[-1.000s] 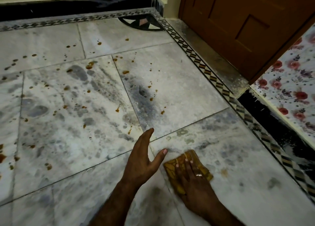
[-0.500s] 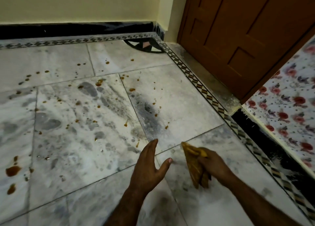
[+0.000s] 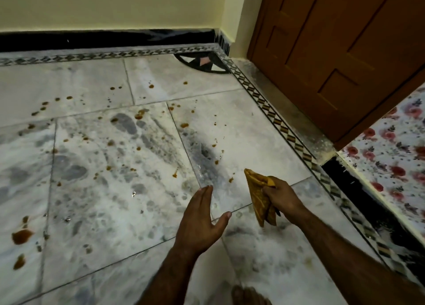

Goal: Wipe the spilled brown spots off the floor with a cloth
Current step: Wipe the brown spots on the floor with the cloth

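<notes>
Cloth bunched in my right hand (image 3: 281, 198)
The cloth (image 3: 258, 195) looks mustard-brown and crumpled, fingers clamped round it; my left hand (image 3: 200, 222) is spread wide above the spots (image 3: 184, 125).

Grey-veined marble floor (image 3: 241, 125), tiled, with brown spots (image 3: 21, 235) scattered mostly across its left and middle.

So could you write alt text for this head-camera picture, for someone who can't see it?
A person's right hand holds a bunched yellow-brown cloth above a pale marble floor dotted with brown spots, while the open left hand hovers beside it. A brown wooden door stands at the upper right.
</notes>
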Motion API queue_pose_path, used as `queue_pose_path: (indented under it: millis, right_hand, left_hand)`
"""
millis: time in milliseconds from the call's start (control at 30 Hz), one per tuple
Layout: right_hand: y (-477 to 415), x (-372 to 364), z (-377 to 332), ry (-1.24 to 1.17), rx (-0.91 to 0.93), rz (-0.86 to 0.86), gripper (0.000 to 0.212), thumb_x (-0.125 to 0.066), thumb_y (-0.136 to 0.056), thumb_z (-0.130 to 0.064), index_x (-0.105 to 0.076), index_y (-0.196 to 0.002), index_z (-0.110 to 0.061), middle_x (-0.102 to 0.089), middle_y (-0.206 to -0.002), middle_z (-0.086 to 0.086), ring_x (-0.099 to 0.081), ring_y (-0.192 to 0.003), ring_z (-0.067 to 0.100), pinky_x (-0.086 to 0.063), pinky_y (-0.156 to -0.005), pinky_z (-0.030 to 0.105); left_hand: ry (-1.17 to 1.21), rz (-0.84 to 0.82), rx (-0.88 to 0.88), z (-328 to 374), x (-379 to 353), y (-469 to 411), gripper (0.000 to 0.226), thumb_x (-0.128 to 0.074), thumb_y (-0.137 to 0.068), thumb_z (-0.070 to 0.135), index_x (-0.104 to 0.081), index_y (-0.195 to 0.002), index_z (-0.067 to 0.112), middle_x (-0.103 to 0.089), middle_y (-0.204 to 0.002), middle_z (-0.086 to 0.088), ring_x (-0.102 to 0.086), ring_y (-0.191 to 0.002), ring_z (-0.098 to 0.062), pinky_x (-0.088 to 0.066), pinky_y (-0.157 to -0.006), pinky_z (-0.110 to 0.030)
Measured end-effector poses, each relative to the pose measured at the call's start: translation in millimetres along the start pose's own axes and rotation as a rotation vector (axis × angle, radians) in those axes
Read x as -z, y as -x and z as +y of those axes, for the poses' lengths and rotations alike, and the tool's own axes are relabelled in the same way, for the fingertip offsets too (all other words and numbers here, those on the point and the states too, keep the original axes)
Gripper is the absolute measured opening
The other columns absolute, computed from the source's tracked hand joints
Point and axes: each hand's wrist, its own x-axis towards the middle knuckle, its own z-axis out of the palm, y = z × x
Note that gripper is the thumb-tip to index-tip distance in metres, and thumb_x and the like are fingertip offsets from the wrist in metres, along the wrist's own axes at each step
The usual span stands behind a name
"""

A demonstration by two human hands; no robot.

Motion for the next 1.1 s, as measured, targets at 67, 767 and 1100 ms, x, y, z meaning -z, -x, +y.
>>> queue_pose_path:
  millis: [67, 767, 1100]
  right_hand:
    - [-17.5, -10.1, 4.3, 0.038, -0.006, -0.004, 0.018, -0.053, -0.096, -0.014, -0.064, -0.110, -0.017, -0.069, -0.097, 0.010, -0.055, -0.063, 0.015, -0.038, -0.043, 0.018]
    - [-72.1, -92.6, 68.6, 0.737, 0.296, -0.173, 0.110, 0.018, -0.069, -0.090, -0.016, -0.159, -0.037, -0.003, -0.170, 0.004, -0.002, -0.156, 0.029, -0.012, -0.122, 0.049]
    - [-116.1, -114.8, 52.2, 0.823, 0.482, -0.009, 0.071, -0.029, -0.099, -0.059, -0.035, -0.156, -0.016, -0.031, -0.160, 0.025, -0.030, -0.147, 0.047, -0.033, -0.114, 0.060]
  left_hand:
    - [-0.015, -0.008, 0.013, -8.1, -11.6, -7.8, 0.094, -0.033, -0.082, 0.079, -0.016, -0.159, 0.026, -0.021, -0.166, 0.005, -0.013, -0.153, -0.010, -0.013, -0.121, -0.025]
    - [-0.532, 0.001, -0.107, -71.7, -126.6, -33.0, 0.075, -0.042, -0.095, 0.055, -0.045, -0.147, 0.002, -0.038, -0.157, -0.016, -0.035, -0.146, -0.032, -0.026, -0.115, -0.046]
    - [-0.542, -0.016, -0.027, -78.3, -129.2, -28.4, 0.082, -0.037, -0.097, 0.067, -0.039, -0.151, 0.005, -0.033, -0.161, -0.012, -0.031, -0.149, -0.026, -0.026, -0.117, -0.041]
